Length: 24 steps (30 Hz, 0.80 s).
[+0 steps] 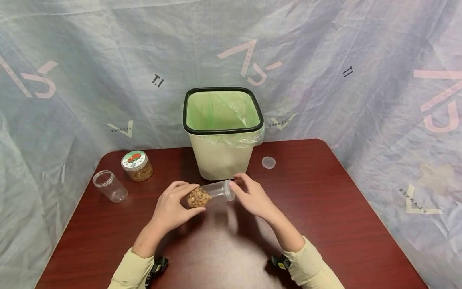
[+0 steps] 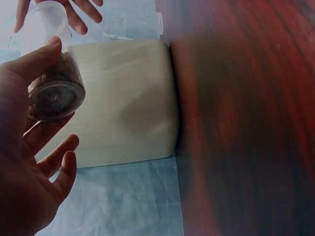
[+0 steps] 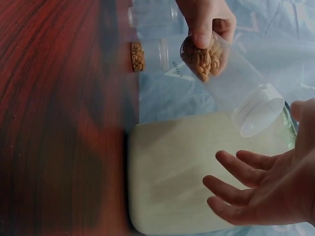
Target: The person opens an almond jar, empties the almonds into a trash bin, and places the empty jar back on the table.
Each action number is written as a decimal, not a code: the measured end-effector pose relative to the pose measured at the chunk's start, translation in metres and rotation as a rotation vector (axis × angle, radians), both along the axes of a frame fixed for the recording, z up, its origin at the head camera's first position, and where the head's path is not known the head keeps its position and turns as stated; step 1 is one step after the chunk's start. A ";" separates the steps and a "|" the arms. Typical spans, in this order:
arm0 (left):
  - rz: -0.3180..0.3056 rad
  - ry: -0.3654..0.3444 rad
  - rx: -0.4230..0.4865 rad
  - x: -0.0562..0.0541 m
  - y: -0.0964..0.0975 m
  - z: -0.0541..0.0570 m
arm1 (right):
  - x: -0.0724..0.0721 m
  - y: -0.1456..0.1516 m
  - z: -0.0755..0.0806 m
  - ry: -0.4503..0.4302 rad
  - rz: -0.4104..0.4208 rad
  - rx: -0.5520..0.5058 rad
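My left hand grips the lower end of a clear plastic jar, its thumb and fingers around the wall. Brown nuts are gathered at the bottom of the jar, which is tilted nearly on its side above the table. The jar's mouth end points towards my right hand; whether a clear lid covers it, I cannot tell. The right hand's fingers are spread beside that end, apart from it in the right wrist view. A round clear lid lies on the table to the right.
A pale bin with a black rim and a plastic liner stands behind the hands. At the left of the dark red table are a clear jar and a squat jar of nuts with a printed lid. Grey cloth hangs behind.
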<state>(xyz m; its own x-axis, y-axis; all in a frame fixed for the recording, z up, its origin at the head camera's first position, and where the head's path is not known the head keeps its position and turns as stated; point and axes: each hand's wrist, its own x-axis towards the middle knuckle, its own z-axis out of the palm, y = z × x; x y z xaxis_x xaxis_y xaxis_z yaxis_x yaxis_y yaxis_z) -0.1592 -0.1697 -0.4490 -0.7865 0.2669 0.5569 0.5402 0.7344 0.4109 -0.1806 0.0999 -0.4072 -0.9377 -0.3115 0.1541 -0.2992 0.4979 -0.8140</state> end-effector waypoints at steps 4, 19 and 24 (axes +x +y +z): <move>-0.004 -0.005 0.003 0.000 0.000 0.000 | 0.001 0.000 0.001 -0.006 -0.034 0.083; -0.018 0.038 0.011 -0.001 0.001 -0.001 | 0.002 0.000 0.002 -0.019 -0.048 0.212; -0.018 0.044 0.011 -0.001 0.001 -0.001 | 0.003 0.001 0.004 0.004 -0.015 0.179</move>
